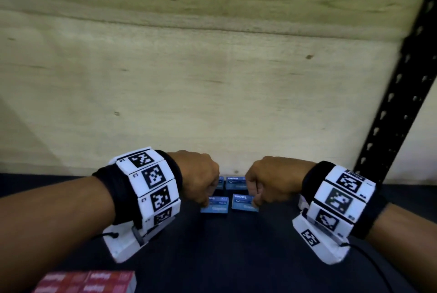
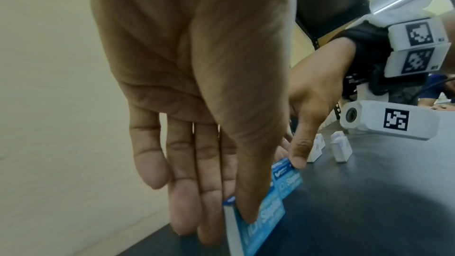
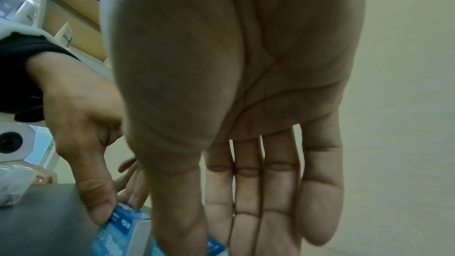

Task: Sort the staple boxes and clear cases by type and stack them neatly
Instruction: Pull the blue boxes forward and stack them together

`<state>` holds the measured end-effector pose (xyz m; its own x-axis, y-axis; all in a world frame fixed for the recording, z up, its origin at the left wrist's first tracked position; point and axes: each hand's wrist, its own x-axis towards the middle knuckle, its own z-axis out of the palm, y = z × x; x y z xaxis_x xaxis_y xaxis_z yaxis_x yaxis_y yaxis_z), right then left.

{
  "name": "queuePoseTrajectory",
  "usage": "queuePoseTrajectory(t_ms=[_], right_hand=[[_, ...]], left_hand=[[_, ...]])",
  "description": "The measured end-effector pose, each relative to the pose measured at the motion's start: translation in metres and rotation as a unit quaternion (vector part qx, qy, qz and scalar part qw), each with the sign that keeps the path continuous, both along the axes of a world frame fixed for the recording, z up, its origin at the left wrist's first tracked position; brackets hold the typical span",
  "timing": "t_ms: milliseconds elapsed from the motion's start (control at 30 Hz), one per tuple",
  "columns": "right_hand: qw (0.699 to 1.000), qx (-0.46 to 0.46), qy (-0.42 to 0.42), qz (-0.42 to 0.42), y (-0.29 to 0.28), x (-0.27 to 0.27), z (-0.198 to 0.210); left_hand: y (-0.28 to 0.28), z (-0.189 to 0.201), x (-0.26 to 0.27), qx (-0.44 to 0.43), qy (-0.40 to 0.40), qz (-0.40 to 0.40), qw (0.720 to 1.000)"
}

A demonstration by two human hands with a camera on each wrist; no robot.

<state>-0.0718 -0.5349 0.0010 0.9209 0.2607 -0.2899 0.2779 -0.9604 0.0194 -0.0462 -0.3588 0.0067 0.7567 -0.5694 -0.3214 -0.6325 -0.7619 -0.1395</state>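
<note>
Four blue staple boxes lie in a two-by-two block on the dark table (image 1: 236,257), against the plywood wall. My left hand (image 1: 206,199) pinches the front left blue box (image 1: 217,207), thumb on its near side and fingers behind it; the left wrist view shows the thumb pressed on that box (image 2: 269,214). My right hand (image 1: 255,200) pinches the front right blue box (image 1: 243,203) the same way. The two back blue boxes (image 1: 234,182) are partly hidden by both hands. Two small clear cases (image 2: 341,150) stand to the right of the block, seen only in the left wrist view.
A stack of red staple boxes (image 1: 87,282) sits at the near left table edge. The plywood wall (image 1: 189,80) closes off the back. A black perforated shelf upright (image 1: 397,94) rises at the right. A clear packet (image 3: 12,186) lies at the left in the right wrist view.
</note>
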Motion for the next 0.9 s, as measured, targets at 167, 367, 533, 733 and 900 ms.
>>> queuePoseTrajectory(t_ms=[167,367,533,733,900], right_hand=[[0.999,0.02,0.037,-0.007,-0.003,-0.032,0.002],[0.997,0.026,0.075,-0.013,-0.006,-0.068,-0.003],[0.996,0.037,0.083,-0.02,-0.007,-0.094,-0.001],[0.991,0.068,0.116,-0.023,-0.011,-0.113,-0.005],[0.984,0.11,0.134,-0.03,-0.014,-0.124,-0.003]], left_hand=[[0.009,0.001,-0.023,-0.027,0.027,-0.005,0.999],[0.022,-0.007,-0.054,-0.034,0.065,-0.014,0.997],[0.032,-0.011,-0.074,-0.04,0.08,-0.019,0.996],[0.038,-0.01,-0.092,-0.056,0.11,-0.011,0.992],[0.038,-0.007,-0.103,-0.053,0.117,-0.015,0.992]])
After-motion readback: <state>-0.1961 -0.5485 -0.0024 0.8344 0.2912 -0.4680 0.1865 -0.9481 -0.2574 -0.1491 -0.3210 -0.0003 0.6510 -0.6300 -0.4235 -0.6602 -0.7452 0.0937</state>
